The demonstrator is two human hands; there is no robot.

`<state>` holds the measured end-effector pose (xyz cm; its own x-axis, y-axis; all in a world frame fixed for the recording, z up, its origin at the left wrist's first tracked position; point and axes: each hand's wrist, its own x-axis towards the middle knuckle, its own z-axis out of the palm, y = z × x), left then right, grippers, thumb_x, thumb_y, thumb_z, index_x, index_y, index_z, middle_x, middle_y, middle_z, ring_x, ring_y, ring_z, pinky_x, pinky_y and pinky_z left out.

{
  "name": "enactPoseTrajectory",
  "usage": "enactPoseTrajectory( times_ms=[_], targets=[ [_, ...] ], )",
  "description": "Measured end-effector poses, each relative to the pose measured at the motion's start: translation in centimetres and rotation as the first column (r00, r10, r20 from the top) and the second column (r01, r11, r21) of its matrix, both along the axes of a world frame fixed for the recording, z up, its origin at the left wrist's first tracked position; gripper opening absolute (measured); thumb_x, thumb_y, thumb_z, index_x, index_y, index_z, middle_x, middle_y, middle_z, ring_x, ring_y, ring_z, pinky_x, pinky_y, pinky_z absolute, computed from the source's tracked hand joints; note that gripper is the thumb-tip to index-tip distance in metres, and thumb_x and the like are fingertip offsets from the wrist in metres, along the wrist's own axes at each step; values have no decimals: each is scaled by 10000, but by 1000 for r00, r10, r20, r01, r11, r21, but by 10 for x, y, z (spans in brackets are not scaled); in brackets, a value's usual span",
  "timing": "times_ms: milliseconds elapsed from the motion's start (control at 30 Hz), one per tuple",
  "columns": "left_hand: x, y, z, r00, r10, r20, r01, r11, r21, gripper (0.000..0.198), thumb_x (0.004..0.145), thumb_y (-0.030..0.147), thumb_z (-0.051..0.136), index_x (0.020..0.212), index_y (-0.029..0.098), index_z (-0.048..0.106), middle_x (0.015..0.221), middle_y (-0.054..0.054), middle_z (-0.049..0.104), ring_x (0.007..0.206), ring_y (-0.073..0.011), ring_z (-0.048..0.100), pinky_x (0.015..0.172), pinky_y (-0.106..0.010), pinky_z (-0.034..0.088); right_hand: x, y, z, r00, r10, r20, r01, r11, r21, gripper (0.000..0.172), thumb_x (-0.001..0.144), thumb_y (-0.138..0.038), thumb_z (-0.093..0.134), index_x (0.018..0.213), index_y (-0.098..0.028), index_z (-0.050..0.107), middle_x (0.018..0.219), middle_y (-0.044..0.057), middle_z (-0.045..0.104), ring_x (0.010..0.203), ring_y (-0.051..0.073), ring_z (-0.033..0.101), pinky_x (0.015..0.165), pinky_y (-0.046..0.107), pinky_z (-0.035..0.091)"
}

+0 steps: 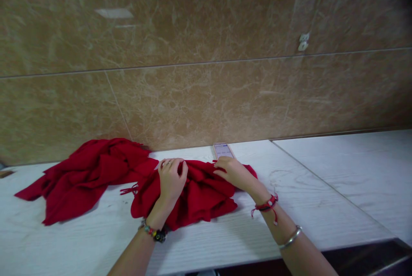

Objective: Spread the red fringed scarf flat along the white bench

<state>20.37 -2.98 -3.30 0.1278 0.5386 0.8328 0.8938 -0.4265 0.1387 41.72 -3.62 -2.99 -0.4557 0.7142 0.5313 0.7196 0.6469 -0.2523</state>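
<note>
A red fringed scarf (206, 198) lies bunched on the white tabletop in front of me. My left hand (172, 177) is over its left part, fingers curled down and closed on the fabric. On the upper right part of the same scarf, my right hand (233, 172) has its fingers bent and pinching the cloth. The fingertips of both hands are partly hidden. More red fringed fabric (96, 173) lies crumpled to the left, against the wall; I cannot tell whether it is the same piece.
Behind my right hand, a phone (223, 150) with a lit screen lies near the wall. A brown marble-patterned wall (199, 104) rises along the far edge of the white table (309, 198). A seam crosses the tabletop on the right. Something brown (6, 173) sits at the far left.
</note>
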Motion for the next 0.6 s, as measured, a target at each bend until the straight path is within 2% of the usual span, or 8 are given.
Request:
enactPoseTrajectory(
  times_ms=[100,200,300,367,433,533,600],
  targets=[
    [-1,0,1,1000,3,20,-3,1000,21,186,826,235,411,743,178,567,735,-38,636,757,-198,558,830,-362,344,1,0,2,986,-89,-139,108,985,132,142,825,-171,492,820,-162,633,791,62,644,750,167,572,723,292,438],
    [0,-2,2,1000,-29,9,28,999,33,186,838,235,402,763,179,563,752,-38,636,777,-196,555,861,-373,331,4,-2,6,941,-107,-320,209,930,303,171,847,-194,461,805,-171,626,785,60,623,772,171,546,734,295,427],
    [0,-3,4,998,-52,35,49,996,70,192,850,232,391,775,175,558,760,-40,634,770,-188,559,888,-382,322,9,-1,9,928,-161,-335,280,896,345,160,840,-207,479,766,-177,617,772,59,601,785,183,525,730,306,408],
    [-3,-2,5,995,-57,84,48,993,108,195,855,236,387,771,173,552,758,-41,631,753,-181,565,894,-381,327,12,1,9,942,-233,-241,299,910,287,134,826,-195,501,753,-173,611,762,58,606,770,190,527,717,316,395],
    [-6,1,6,991,-55,125,39,991,127,193,856,240,385,773,172,546,753,-40,628,737,-176,569,897,-380,336,13,5,5,961,-243,-132,265,946,187,109,813,-173,517,755,-165,609,762,59,619,761,187,539,713,310,392],
    [-9,5,5,994,-14,112,4,996,90,179,848,222,387,788,165,546,743,-46,620,727,-183,568,879,-385,363,12,8,-3,994,-106,-33,106,994,-8,62,786,-166,554,787,-162,616,764,44,636,741,160,562,696,266,408],
    [-11,8,2,997,64,50,-65,997,34,161,829,198,402,797,160,556,750,-59,606,742,-204,562,841,-393,392,11,9,-7,1000,-25,10,26,993,-113,87,751,-195,604,830,-165,622,785,36,645,726,153,573,670,250,419]
  ],
)
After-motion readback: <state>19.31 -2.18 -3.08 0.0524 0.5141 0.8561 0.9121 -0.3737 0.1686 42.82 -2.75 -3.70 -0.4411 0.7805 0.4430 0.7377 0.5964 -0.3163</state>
